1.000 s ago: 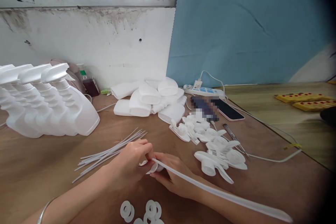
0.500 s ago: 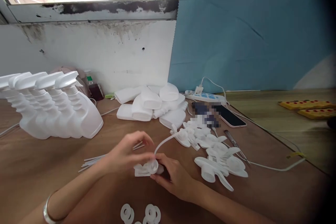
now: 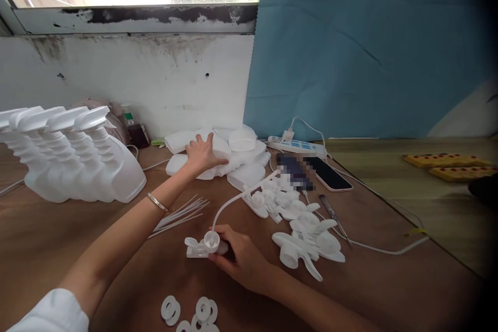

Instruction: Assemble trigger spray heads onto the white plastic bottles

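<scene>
My right hand (image 3: 247,259) grips a white spray trigger head (image 3: 198,249) low over the table, its thumb and fingers on the right side of the part. A thin white dip tube (image 3: 229,201) curves up and to the right from the head's round collar. My left hand (image 3: 204,155) reaches out over the pile of white plastic bottles (image 3: 252,174), fingers spread, at or just above one of them; whether it touches is unclear. Loose white tubes (image 3: 181,215) lie under the left forearm. More spray heads (image 3: 307,233) are heaped right of my right hand.
Assembled spray bottles (image 3: 112,166) stand in a row at the left. White ring washers (image 3: 169,309) lie near the front edge. Tweezers (image 3: 333,216), a phone (image 3: 329,174) and a power strip (image 3: 303,147) with a trailing cable are at the right. A wall and window rise behind.
My left hand has left the spray head and stretched forward to the bottle pile, its fingers opening. My right hand keeps hold of the spray head. The view has shifted slightly right.
</scene>
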The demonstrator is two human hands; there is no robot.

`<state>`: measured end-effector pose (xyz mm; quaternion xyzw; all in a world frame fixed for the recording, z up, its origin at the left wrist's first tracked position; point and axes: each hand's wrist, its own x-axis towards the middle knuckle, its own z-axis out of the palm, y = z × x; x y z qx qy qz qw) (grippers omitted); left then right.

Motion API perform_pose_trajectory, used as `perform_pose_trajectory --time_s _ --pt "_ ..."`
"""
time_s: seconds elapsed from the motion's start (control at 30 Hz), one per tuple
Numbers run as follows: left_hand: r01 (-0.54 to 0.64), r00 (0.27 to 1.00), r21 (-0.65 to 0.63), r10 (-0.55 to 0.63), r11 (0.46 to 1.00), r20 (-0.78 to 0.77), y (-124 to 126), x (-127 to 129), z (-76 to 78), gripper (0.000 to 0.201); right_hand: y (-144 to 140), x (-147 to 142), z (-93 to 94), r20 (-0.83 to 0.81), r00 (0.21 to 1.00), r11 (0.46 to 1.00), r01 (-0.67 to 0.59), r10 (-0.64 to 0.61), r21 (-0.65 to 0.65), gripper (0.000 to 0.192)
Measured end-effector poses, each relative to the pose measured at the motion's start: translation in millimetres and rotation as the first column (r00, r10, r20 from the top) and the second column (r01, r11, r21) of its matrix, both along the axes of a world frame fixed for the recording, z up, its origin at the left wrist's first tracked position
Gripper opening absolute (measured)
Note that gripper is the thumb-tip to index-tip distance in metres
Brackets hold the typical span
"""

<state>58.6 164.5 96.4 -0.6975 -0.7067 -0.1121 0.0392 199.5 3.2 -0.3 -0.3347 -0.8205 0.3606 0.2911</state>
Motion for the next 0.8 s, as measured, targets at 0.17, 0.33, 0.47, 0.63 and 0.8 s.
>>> perform_pose_trajectory --time_s 0.17,0.33,0.47,0.63,0.8 --pt "0.157 0.977 0.042 -0.149 0.987 -0.155 -6 6 -8.1 0.066 1 2 0.4 -0.018 1.0 1.0 0.0 0.001 0.013 0.031" --pt "0.269 0.933 0.088 -0.237 0.959 -0.27 -6 8 -14.0 0.046 0 1 1.5 -0.008 1.0 1.0 0.004 -0.004 0.01 0.029" --pt "0.328 0.911 0.161 -0.266 0.931 -0.316 -4 10 -16.6 0.037 0 1 2.3 -0.016 1.0 1.0 0.003 -0.002 0.029 0.028" --pt "0.338 0.922 0.288 -0.254 0.896 -0.293 -20 2 6.6 0.03 0 3 4.9 -0.098 0.992 0.996 0.079 -0.075 0.044 0.029" --pt "0.069 0.99 0.633 -0.129 0.771 0.049 -60 -38 49.1 0.052 2 6 9.3 -0.176 0.97 0.985 0.172 -0.169 0.004 0.033"
